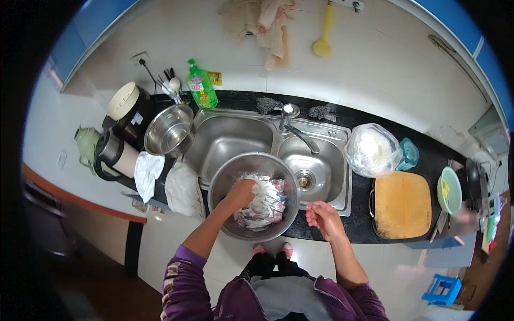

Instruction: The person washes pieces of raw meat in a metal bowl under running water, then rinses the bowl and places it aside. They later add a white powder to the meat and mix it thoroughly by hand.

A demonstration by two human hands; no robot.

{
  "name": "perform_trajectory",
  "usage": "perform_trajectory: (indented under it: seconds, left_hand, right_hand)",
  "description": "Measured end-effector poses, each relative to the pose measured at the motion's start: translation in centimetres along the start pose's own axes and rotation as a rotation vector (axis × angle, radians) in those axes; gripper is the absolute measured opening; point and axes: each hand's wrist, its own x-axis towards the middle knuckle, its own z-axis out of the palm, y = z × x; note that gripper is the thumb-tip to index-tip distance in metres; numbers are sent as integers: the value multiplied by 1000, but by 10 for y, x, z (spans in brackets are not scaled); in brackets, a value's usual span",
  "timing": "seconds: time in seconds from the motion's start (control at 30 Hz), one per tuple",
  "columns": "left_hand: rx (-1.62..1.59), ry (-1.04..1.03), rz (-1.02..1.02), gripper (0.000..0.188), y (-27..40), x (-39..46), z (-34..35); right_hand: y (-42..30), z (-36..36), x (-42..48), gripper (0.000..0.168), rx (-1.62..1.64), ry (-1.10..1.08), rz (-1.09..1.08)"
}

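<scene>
A large stainless steel bowl (254, 157) rests over the front edge of the sink. In it lie pieces of what looks like raw fish or meat (277, 202), partly coated with white powder (263, 196). My left hand (241, 193) reaches into the bowl and touches the powdered pieces; its fingertips are hidden, so I cannot tell whether it grips any. To the right of the bowl, apart from its rim, my right hand (324, 218) hovers near the counter's front edge, with loosely curled fingers and nothing in them.
Behind the bowl is a double sink (225, 132) with a faucet (297, 130). On the right stand a plastic bag of white powder (371, 148), a cutting board (403, 204) and a green bowl (449, 192). A metal pot (170, 130), cloth (182, 188) and soap bottle (200, 86) sit left.
</scene>
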Motion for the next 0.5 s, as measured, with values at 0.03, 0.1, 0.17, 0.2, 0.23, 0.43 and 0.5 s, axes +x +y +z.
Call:
perform_trajectory:
  seconds: [0.03, 0.1, 0.17, 0.2, 0.23, 0.43, 0.5]
  left_hand:
    - [56, -31, -9, 26, 0, 2, -4]
    - [159, -89, -33, 28, 1, 0, -9]
    - [99, 123, 244, 29, -25, 4, 3]
    - [66, 225, 378, 31, -37, 6, 7]
    - [-289, 159, 115, 30, -39, 5, 5]
    - [-1052, -38, -628, 37, -48, -2, -13]
    - [-1159, -64, -574, 32, -45, -1, -22]
  right_hand:
    - [-5, 9, 11, 20, -64, -16, -9]
    - [-11, 31, 31, 20, -201, -46, -19]
    - [9, 31, 74, 20, -409, -97, -143]
    - [19, 33, 93, 20, -511, -122, -201]
    - [23, 42, 101, 21, -645, -58, -278]
    - [39, 115, 116, 22, -948, 214, -592]
    - [39, 123, 114, 21, -899, 328, -530]
